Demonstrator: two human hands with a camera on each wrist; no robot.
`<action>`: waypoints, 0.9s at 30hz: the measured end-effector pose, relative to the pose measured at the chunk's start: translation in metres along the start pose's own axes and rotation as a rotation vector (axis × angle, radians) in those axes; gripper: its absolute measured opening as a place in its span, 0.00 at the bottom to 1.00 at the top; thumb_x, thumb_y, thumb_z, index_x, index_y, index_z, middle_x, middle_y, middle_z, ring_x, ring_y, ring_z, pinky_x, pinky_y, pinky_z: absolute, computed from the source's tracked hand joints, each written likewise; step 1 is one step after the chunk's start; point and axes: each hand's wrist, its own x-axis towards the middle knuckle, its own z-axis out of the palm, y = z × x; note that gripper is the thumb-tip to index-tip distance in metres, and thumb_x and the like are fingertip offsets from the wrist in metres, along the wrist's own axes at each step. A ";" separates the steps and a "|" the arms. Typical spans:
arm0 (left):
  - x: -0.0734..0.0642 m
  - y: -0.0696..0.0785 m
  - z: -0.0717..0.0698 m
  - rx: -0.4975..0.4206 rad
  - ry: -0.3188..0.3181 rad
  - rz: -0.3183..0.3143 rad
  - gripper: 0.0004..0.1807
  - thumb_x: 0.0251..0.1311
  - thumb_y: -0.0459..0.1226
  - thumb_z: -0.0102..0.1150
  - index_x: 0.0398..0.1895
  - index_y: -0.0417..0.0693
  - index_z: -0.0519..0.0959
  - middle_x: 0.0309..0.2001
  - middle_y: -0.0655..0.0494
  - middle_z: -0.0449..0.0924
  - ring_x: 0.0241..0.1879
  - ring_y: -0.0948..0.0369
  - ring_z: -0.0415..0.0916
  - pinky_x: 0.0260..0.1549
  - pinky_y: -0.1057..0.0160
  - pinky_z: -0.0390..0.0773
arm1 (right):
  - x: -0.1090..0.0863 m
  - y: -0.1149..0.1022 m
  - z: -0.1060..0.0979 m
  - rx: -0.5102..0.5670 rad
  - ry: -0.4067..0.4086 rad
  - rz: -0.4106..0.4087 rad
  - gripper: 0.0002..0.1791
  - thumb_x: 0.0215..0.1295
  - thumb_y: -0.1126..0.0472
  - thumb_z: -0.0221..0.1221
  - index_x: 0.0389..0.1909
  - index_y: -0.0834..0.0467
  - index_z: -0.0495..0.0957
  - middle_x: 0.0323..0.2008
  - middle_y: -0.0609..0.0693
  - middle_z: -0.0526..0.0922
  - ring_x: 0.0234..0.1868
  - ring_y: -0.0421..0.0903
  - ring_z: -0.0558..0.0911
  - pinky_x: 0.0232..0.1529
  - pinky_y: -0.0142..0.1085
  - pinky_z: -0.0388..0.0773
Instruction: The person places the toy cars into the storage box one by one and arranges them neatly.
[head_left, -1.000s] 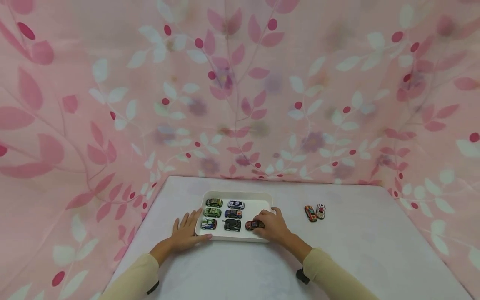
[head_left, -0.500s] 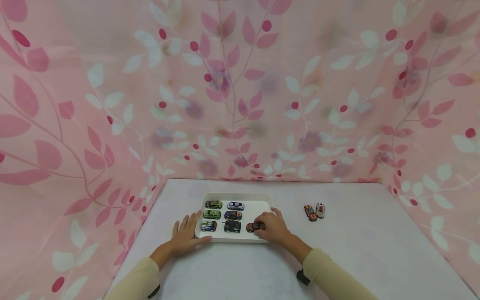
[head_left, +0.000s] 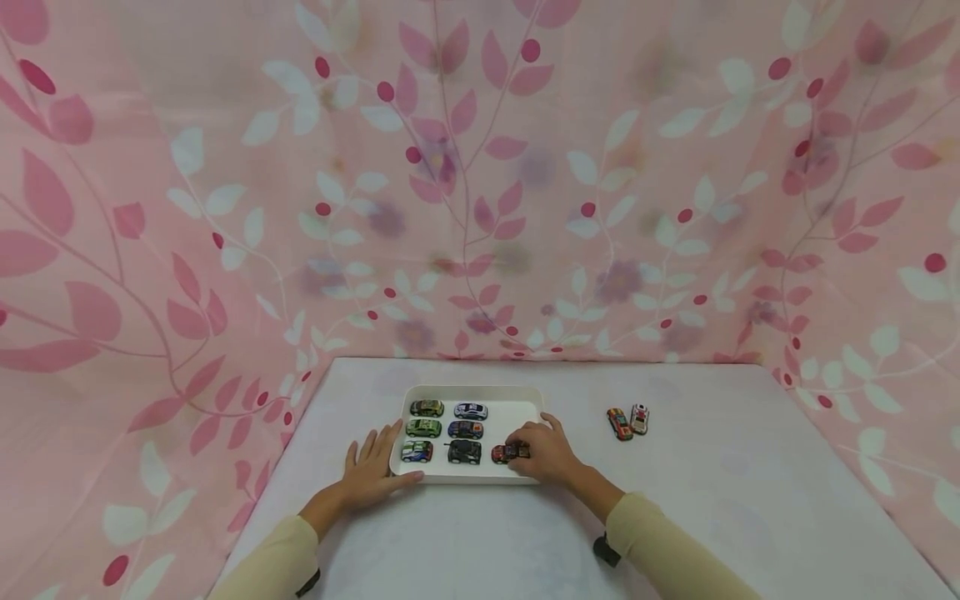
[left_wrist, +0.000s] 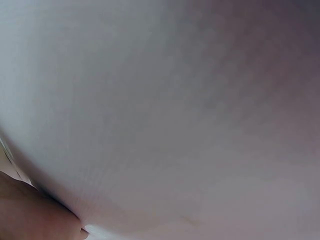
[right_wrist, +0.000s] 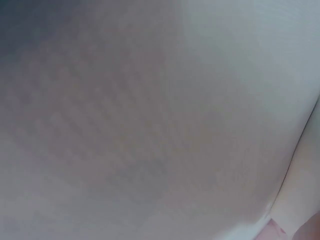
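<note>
A shallow white tray (head_left: pixel 510 479) lies on the table with several small toy cars in rows. My right hand (head_left: pixel 550 452) pinches a dark red toy car (head_left: pixel 502 453) at the tray's front right, its fingers hiding part of the car. Left of that car stands a black toy vehicle (head_left: pixel 464 452), and beyond it a blue one (head_left: pixel 466 429) and a white toy car (head_left: pixel 471 411). My left hand (head_left: pixel 367 473) rests with fingers spread against the tray's left side, near a white, blue and green toy car (head_left: pixel 417 451). The wrist views show mostly blurred white cloth.
An orange toy car (head_left: pixel 619 424) and a white and red toy car (head_left: pixel 640 419) lie side by side on the white-covered table (head_left: pixel 712 492), right of the tray. Pink floral cloth (head_left: pixel 480 208) hangs behind and at both sides. Green toy cars (head_left: pixel 423 427) fill the tray's left column.
The head view has shifted slightly. Both hands stay in place, the right with its fingers on the dark red toy car.
</note>
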 end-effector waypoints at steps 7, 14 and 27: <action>-0.001 -0.001 0.002 -0.035 0.057 0.028 0.60 0.52 0.71 0.56 0.80 0.54 0.43 0.77 0.36 0.47 0.76 0.35 0.39 0.68 0.29 0.31 | -0.001 -0.001 -0.007 0.050 0.030 -0.001 0.23 0.56 0.47 0.70 0.50 0.53 0.83 0.45 0.47 0.85 0.48 0.46 0.81 0.68 0.57 0.60; 0.002 -0.001 0.001 -0.018 0.041 0.014 0.60 0.52 0.72 0.54 0.80 0.55 0.42 0.78 0.38 0.46 0.77 0.37 0.39 0.69 0.31 0.32 | -0.001 0.018 -0.034 0.094 0.240 0.019 0.38 0.67 0.43 0.59 0.73 0.56 0.63 0.74 0.63 0.60 0.68 0.65 0.68 0.65 0.65 0.63; 0.003 -0.008 0.009 -0.038 0.071 0.042 0.60 0.51 0.72 0.55 0.80 0.55 0.42 0.78 0.38 0.47 0.77 0.36 0.38 0.68 0.30 0.29 | -0.037 0.127 -0.077 -0.126 0.088 0.356 0.48 0.69 0.28 0.42 0.80 0.51 0.41 0.78 0.65 0.31 0.74 0.72 0.47 0.69 0.69 0.37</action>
